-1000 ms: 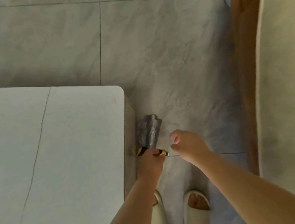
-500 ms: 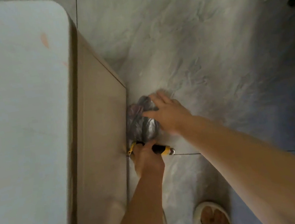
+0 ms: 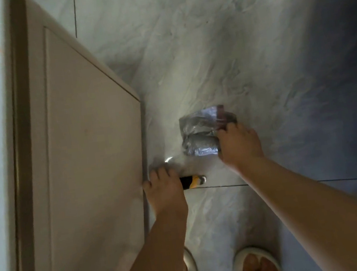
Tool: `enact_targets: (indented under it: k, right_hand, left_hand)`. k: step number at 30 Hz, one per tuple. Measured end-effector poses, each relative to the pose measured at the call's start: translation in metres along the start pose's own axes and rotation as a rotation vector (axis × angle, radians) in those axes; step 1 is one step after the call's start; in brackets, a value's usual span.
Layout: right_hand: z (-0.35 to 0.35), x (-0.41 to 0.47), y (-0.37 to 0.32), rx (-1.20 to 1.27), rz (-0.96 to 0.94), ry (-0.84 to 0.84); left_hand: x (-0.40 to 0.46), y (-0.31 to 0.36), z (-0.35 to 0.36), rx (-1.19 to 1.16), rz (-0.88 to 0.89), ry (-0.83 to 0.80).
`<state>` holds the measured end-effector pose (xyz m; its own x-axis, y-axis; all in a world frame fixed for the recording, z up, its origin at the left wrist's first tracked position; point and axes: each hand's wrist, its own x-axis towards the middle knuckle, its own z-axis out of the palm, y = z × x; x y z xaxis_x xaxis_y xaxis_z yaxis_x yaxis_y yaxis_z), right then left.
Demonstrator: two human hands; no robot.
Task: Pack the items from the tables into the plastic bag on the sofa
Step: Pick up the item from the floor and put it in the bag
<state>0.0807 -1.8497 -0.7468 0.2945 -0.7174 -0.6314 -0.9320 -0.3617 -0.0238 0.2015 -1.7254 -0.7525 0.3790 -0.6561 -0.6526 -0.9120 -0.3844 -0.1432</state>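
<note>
My right hand [image 3: 239,142] pinches the silver pouch [image 3: 199,138] above the floor [image 3: 253,55] for bagging; my left hand [image 3: 164,189] grips the black-yellow tool [image 3: 192,181], fingers curled.

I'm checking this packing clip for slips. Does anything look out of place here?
Yes. The silver packet is down by the floor beside the table, gripped by the right hand, not on a tabletop.

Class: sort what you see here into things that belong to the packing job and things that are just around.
Job: silver foil packet in right hand; black-and-yellow tool in left hand.
Just around: table, tiled floor, white slippers.
</note>
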Motion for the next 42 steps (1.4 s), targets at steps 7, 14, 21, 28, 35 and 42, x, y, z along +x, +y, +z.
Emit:
enact_targets:
  k: [7, 14, 21, 28, 35, 42]
  right_hand:
    - [-0.024, -0.026, 0.011, 0.439, 0.307, -0.103]
    - [-0.102, -0.089, 0.007, 0.690, 0.377, -0.071]
    - [-0.219, -0.180, 0.010, 0.945, 0.342, -0.020]
    - [-0.336, -0.294, 0.026, 1.190, 0.403, 0.148]
    - [-0.423, -0.420, 0.047, 1.529, 0.464, 0.181]
    - [-0.484, -0.529, 0.052, 1.741, 0.458, 0.231]
  left_hand:
    - [-0.010, 0.012, -0.031, -0.159, -0.026, -0.120]
    - [-0.064, 0.008, -0.123, -0.623, -0.189, -0.166]
    - [-0.139, 0.005, -0.243, -0.931, -0.238, -0.144]
    - [-0.243, -0.006, -0.375, -1.077, -0.098, -0.050]
    - [-0.365, -0.015, -0.491, -1.064, 0.065, -0.019]
    - [-0.440, -0.013, -0.556, -1.073, 0.216, -0.069]
